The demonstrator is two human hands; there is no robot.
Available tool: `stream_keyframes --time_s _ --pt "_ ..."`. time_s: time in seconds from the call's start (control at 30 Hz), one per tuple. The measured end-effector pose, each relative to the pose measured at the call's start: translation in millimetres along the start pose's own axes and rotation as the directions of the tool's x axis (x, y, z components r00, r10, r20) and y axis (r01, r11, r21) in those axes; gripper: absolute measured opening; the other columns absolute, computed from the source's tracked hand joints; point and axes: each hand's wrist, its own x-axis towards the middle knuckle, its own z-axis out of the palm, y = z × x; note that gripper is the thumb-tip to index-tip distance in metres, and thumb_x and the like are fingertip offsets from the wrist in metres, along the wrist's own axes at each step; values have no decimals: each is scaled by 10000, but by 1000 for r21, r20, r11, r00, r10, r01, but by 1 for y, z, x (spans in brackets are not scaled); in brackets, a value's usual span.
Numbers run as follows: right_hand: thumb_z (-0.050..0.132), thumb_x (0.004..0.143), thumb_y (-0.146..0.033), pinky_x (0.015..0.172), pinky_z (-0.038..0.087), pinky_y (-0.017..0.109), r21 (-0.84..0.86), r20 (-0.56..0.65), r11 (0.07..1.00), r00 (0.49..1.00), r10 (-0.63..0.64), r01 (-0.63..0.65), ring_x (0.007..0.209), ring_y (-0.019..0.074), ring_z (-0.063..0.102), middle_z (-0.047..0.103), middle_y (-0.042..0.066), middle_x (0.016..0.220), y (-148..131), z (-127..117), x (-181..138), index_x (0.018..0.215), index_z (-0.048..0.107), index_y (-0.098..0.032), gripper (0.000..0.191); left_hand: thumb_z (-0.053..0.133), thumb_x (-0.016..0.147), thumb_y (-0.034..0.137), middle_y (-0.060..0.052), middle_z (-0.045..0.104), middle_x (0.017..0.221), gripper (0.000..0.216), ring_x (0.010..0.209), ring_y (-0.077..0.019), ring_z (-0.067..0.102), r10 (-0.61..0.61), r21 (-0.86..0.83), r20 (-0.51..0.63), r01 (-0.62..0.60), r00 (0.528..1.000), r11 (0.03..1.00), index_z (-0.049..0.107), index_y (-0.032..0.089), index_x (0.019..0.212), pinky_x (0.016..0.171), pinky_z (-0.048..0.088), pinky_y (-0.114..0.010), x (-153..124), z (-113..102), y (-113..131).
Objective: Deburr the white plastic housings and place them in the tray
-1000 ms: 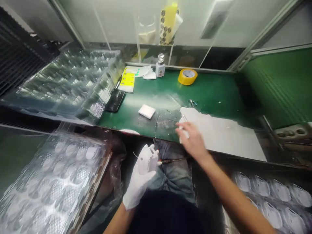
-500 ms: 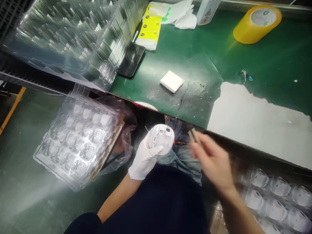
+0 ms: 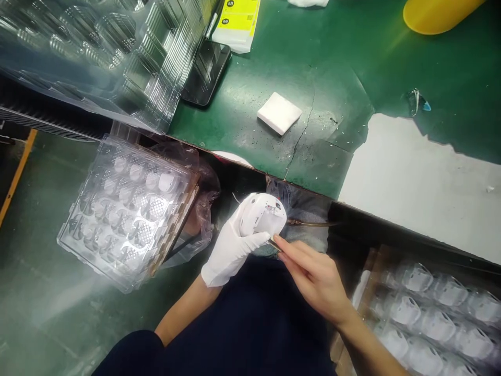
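Note:
My left hand [image 3: 230, 250], in a white glove, is wrapped round a rounded white plastic housing [image 3: 264, 214] held over my lap. The housing is tilted, and its open recess shows small fittings along the edge. My bare right hand [image 3: 313, 271] pinches a thin, flat piece [image 3: 275, 244] against the housing's lower right rim, by the left thumb. Most of that piece is covered by my fingers, so its kind is unclear.
A clear tray [image 3: 129, 214] of white parts stands left, below stacked clear trays [image 3: 156, 68]. On the green bench [image 3: 332, 57] lie a white block [image 3: 279, 113], a phone [image 3: 205, 73], yellow tape [image 3: 438, 15] and white sheet [image 3: 422, 183]. More white housings [image 3: 438, 324] sit lower right.
My right hand has moved left with the thin piece, from beside the housing to its rim. The housing has tilted in my left hand. The view has shifted slightly.

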Motion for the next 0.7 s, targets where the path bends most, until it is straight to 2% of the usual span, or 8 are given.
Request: stream_keyframes --time_s 0.23,0.3,0.43,0.57,0.7 --pt "616 1017 20 676 559 193 -70 -20 997 999 -44 43 754 110 696 719 17 924 1 0 -4 1598 618 -316 672 941 814 218 -60 619 1641 784 1595 -314 498 -4 51 27 3 1000 999 635 312 1530 1327 417 -444 -2 1 1" --pt "608 1022 14 673 563 195 -83 -11 995 999 -49 48 746 112 695 719 19 918 0 -1 -4 1590 627 -303 651 949 804 238 -68 614 1638 768 1579 -329 512 -7 89 -1 7 1000 996 644 302 1506 1321 423 -463 -2 0 -1" --pt "595 1046 -20 656 566 191 -107 16 993 999 -40 41 707 111 685 701 12 865 -2 -2 -6 1574 641 -263 583 967 784 298 -95 679 1527 662 1437 -342 633 -6 150 -82 19 997 988 692 248 1383 1211 530 -469 -3 -1 -5" --pt "592 1061 -39 655 572 188 -145 26 989 999 -36 40 698 112 700 722 14 863 -5 0 -8 1615 597 -247 591 950 803 266 -109 721 1497 634 1403 -337 670 -19 68 -75 25 997 997 721 227 1393 1185 558 -451 -5 4 -6" --pt "594 1049 -20 650 567 201 -158 2 987 999 -32 32 711 120 713 722 9 868 -9 5 -11 1668 531 -287 678 950 798 220 -102 723 1515 663 1419 -335 669 -33 2 -105 33 994 999 730 235 1423 1181 572 -431 -6 7 -5"
